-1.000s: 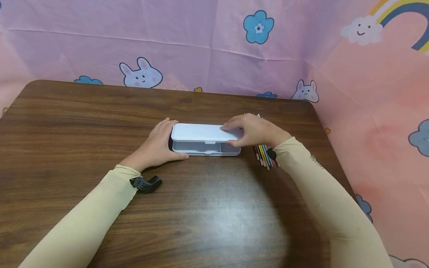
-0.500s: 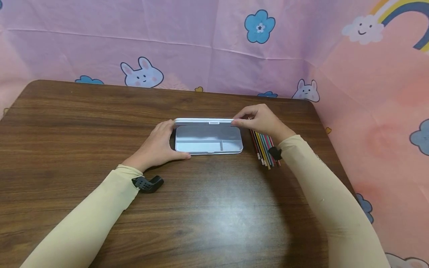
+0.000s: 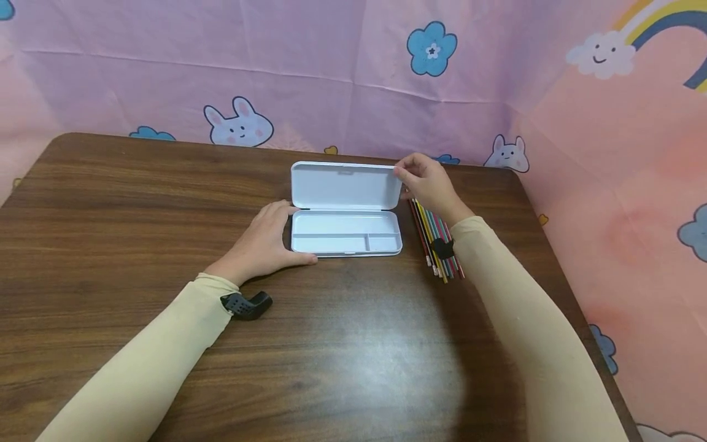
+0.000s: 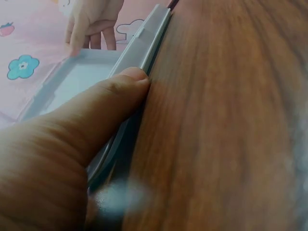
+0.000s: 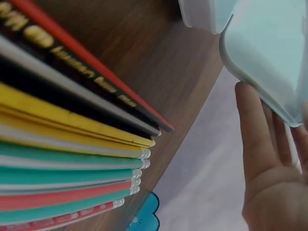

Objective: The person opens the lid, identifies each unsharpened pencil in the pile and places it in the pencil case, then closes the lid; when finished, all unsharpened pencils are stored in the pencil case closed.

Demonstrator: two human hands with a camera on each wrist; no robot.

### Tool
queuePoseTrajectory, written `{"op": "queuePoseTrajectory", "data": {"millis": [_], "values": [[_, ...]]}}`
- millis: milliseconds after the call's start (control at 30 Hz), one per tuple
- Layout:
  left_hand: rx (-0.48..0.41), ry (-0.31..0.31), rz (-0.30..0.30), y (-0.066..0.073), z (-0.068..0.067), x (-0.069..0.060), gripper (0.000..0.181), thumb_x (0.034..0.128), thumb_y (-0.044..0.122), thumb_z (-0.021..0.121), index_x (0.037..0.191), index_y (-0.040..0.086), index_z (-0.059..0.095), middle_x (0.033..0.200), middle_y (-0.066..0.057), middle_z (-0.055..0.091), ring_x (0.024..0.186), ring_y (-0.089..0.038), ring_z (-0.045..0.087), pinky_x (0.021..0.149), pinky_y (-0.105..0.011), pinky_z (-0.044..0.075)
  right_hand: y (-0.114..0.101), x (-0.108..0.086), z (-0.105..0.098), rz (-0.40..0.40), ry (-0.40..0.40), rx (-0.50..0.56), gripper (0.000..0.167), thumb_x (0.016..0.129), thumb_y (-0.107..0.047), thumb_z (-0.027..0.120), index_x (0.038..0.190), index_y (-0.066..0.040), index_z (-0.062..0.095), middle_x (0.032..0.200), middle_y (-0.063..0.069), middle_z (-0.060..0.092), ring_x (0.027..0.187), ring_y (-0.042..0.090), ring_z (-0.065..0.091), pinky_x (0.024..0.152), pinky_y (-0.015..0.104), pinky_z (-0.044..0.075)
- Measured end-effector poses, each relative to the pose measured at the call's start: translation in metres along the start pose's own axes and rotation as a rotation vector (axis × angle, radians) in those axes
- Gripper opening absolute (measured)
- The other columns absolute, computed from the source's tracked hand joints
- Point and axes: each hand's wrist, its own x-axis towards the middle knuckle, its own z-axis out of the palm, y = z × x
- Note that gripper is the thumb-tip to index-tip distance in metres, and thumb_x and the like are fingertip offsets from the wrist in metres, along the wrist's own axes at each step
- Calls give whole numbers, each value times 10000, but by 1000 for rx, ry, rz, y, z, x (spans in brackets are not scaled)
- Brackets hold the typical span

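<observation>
A white pencil case (image 3: 326,222) lies on the table with its lid (image 3: 345,187) raised and tilted back. Its tray has a long compartment at the back and two smaller ones in front; I see nothing inside. My left hand (image 3: 256,242) grips the left end, the thumb (image 4: 113,96) along the front wall and the fingers round towards the back. At the lid's upper right corner, my right hand (image 3: 433,187) pinches the edge between thumb and fingers. Several pencils (image 3: 428,230), red, black, yellow, green and pink, lie side by side right of the case, partly under my right wrist.
The brown wooden table (image 3: 166,184) reaches back to a pink and purple cloth (image 3: 309,67) printed with bunnies and flowers. The same cloth runs along the right edge. Black straps (image 3: 245,305) sit on my wrists.
The lid was partly lowered over the tray and has swung up and back, my right hand moving away from me with it. My left hand has stayed at the left end.
</observation>
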Motion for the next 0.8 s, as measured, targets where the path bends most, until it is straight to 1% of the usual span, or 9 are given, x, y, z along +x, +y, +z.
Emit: {"op": "queuePoseTrajectory", "data": {"millis": [100, 200, 267, 333, 400, 500, 600, 700, 800], "values": [[-4, 7, 6, 1, 0, 0, 1066, 737, 618, 867, 1514, 42, 420, 1549, -167, 392, 1462, -363, 312, 1185, -584, 262, 1, 5, 1, 13, 30, 4, 244, 1052, -169, 619, 1219, -2, 679, 1217, 155, 682, 1001, 255, 695, 832, 414, 613], [-11, 18, 6, 2, 0, 0, 1051, 729, 595, 883, 1496, 38, 428, 1542, -169, 388, 1473, -378, 284, 1191, -590, 254, 0, 9, 3, 14, 65, -50, 243, 1042, -137, 631, 1235, -13, 713, 1202, 159, 702, 977, 311, 722, 808, 366, 616], [-17, 26, 5, 2, 1, 0, 1044, 720, 585, 893, 1480, 38, 431, 1527, -168, 389, 1459, -377, 285, 1184, -584, 264, -1, 11, 5, 10, 89, -94, 231, 1034, -122, 636, 1226, -20, 714, 1159, 160, 711, 947, 356, 720, 735, 311, 609], [-20, 30, -1, 2, 1, 0, 1041, 713, 583, 899, 1468, 41, 430, 1506, -162, 395, 1433, -367, 300, 1167, -574, 286, -2, 14, 7, 10, 112, -134, 199, 1024, -116, 643, 1186, -21, 709, 1096, 157, 715, 911, 395, 717, 651, 262, 576], [-24, 31, -6, 2, 1, 1, 1048, 707, 585, 902, 1464, 42, 423, 1472, -153, 411, 1385, -348, 332, 1139, -558, 321, -1, 17, 10, 14, 130, -161, 161, 1017, -111, 647, 1138, -17, 696, 1059, 153, 707, 899, 406, 712, 610, 237, 543], [-36, 29, -19, 2, 0, 1, 1058, 704, 580, 907, 1462, 39, 405, 1449, -150, 423, 1349, -333, 356, 1122, -550, 346, 1, 21, 13, 23, 138, -205, 121, 1014, -105, 651, 1078, -13, 695, 1034, 148, 699, 893, 370, 713, 653, 257, 546], [-50, 28, -27, 3, 0, 1, 1057, 705, 565, 913, 1457, 36, 392, 1445, -157, 430, 1349, -333, 363, 1129, -553, 348, 4, 26, 16, 22, 125, -279, 124, 1017, -112, 650, 1073, -22, 716, 1050, 143, 705, 893, 306, 682, 735, 325, 547], [-52, 27, -26, 3, 0, 1, 1051, 707, 558, 915, 1460, 42, 395, 1445, -151, 440, 1349, -325, 375, 1131, -547, 352, 7, 29, 18, 21, 75, -385, 145, 1027, -131, 641, 1094, -40, 732, 1091, 129, 710, 924, 259, 626, 813, 374, 540], [-47, 27, -19, 2, 1, 1, 1051, 709, 568, 911, 1470, 52, 402, 1442, -143, 452, 1343, -317, 389, 1129, -540, 356, 11, 31, 19, 27, 11, -507, 166, 1032, -142, 637, 1118, -56, 751, 1123, 114, 717, 971, 251, 610, 884, 393, 534]]}}
